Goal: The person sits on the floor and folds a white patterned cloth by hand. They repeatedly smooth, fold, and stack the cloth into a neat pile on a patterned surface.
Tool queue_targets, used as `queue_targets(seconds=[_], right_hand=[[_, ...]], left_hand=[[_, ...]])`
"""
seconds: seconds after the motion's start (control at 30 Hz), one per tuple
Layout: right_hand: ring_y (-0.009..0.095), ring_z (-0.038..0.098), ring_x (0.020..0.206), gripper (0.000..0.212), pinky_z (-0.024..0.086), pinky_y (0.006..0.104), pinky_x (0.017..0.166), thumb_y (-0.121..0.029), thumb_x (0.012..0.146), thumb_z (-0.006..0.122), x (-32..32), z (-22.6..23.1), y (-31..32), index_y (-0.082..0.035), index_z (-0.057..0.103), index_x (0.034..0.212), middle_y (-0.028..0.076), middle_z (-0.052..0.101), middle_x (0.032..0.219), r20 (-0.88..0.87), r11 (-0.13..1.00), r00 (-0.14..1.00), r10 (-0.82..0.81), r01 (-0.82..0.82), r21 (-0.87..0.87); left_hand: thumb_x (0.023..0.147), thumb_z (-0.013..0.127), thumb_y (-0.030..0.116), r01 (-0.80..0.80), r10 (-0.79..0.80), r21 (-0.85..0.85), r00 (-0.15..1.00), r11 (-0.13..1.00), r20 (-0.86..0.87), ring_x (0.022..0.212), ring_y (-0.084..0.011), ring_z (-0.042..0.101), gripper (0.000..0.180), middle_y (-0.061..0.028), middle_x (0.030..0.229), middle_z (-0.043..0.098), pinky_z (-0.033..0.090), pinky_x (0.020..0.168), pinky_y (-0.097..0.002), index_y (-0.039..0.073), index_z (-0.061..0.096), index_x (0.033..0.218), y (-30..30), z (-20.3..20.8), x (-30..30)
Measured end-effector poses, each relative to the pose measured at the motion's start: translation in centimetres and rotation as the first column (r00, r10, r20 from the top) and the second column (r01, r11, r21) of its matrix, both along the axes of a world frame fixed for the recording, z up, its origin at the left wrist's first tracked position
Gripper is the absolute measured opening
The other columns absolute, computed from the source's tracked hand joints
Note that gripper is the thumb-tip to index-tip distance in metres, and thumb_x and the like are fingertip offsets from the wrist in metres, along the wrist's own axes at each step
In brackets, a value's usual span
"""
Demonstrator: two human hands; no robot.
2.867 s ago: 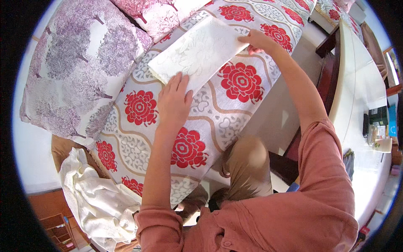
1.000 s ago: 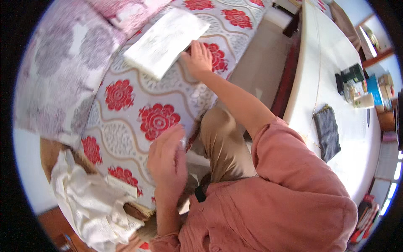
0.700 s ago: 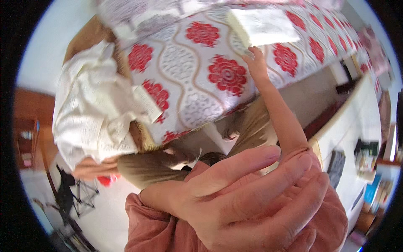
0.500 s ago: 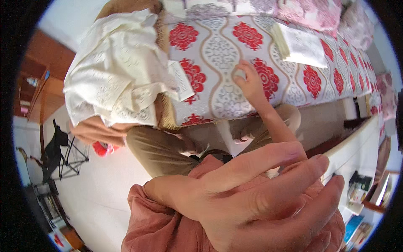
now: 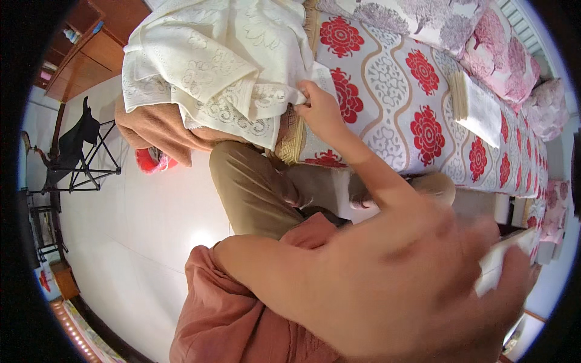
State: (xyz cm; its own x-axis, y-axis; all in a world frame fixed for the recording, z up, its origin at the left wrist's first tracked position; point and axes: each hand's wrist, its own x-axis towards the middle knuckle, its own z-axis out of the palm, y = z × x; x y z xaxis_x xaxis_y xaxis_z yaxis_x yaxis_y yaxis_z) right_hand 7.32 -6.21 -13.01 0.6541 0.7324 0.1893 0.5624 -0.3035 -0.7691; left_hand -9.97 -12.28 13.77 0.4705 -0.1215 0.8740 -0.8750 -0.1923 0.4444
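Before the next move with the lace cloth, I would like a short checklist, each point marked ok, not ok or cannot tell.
1. Right hand pinches edge of cream lace cloth: ok.
2. Left hand on that cloth: not ok, it is apart, blurred near the camera.
3. Cloth spread flat: not ok, rumpled over brown fabric.
4. Folded white cloth apart from it: ok, on the red-flowered cover.
5. Cloth's far edge free: cannot tell, beyond the picture's top.

- The place looked like a home, likely a living room.
- A long sofa [image 5: 390,142] wore red-flowered fabric.
- Tree-print cushions [image 5: 499,66] lined its back.
- A wooden cabinet [image 5: 94,68] stood nearby.
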Motion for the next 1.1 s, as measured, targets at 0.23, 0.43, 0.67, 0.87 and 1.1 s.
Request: queue_targets(seconds=[0.23,0.43,0.67,0.87,1.1], right_hand=[[0.028,0.062,0.07,0.02,0.051,0.0371,0.066,-0.004,0.08,0.07,1.0,12.0,-7.5,-0.004,0.068,0.1,0.012,0.063,0.088,0.233,0.965,0.961,-0.151,0.092,0.247],[0.025,0.06,0.066,0.022,0.045,0.0335,0.055,0.001,0.074,0.074,-1.3,15.1,-17.3,-0.004,0.066,0.095,0.011,0.062,0.081,0.425,0.985,0.902,-0.075,0.002,0.171],[0.014,0.055,0.064,0.027,0.04,0.0265,0.051,0.007,0.071,0.075,-1.7,17.6,-21.4,-0.005,0.066,0.094,0.005,0.06,0.078,0.315,0.919,0.937,-0.152,0.016,0.394],[0.012,0.054,0.061,0.021,0.04,0.0256,0.051,0.004,0.074,0.076,-0.4,19.9,-23.4,-0.004,0.068,0.091,0.004,0.061,0.078,0.274,0.939,0.959,-0.069,-0.03,0.343],[0.021,0.055,0.062,0.02,0.041,0.0318,0.054,-0.001,0.073,0.078,-2.6,20.3,-22.0,-0.005,0.068,0.089,0.006,0.058,0.074,0.216,0.939,0.972,0.096,-0.16,0.303]], left_hand=[[0.078,0.063,-0.001,-0.753,0.986,0.648,0.168,0.112,0.025,0.131,-0.0393,0.05,0.064,-0.0152,0.141,0.054,0.04,0.108,-0.049,0.009,0.051,0.14,21.0,-14.8,4.1],[0.078,0.081,0.031,-0.712,0.979,0.675,0.087,0.192,-0.186,0.141,-0.0408,0.039,0.084,-0.0206,0.15,0.045,0.033,0.113,-0.0531,0.007,0.042,0.148,19.7,-18.5,4.0],[0.066,0.089,0.037,-0.593,0.929,0.727,0.322,0.346,-0.18,0.141,-0.04,0.039,0.1,-0.0199,0.151,0.044,0.028,0.116,-0.0579,0.006,0.041,0.148,10.1,-20.3,3.0],[0.062,0.091,0.034,-0.601,0.933,0.718,0.291,0.351,-0.212,0.133,-0.0424,0.045,0.104,-0.0214,0.145,0.047,0.032,0.112,-0.0567,0.002,0.04,0.147,10.5,-23.6,2.1],[0.07,0.075,0.012,-0.754,0.858,0.411,0.432,0.513,-0.279,0.122,-0.0482,0.047,0.072,-0.0245,0.127,0.052,0.032,0.111,-0.0547,-0.002,0.046,0.135,3.3,-22.2,5.6]])
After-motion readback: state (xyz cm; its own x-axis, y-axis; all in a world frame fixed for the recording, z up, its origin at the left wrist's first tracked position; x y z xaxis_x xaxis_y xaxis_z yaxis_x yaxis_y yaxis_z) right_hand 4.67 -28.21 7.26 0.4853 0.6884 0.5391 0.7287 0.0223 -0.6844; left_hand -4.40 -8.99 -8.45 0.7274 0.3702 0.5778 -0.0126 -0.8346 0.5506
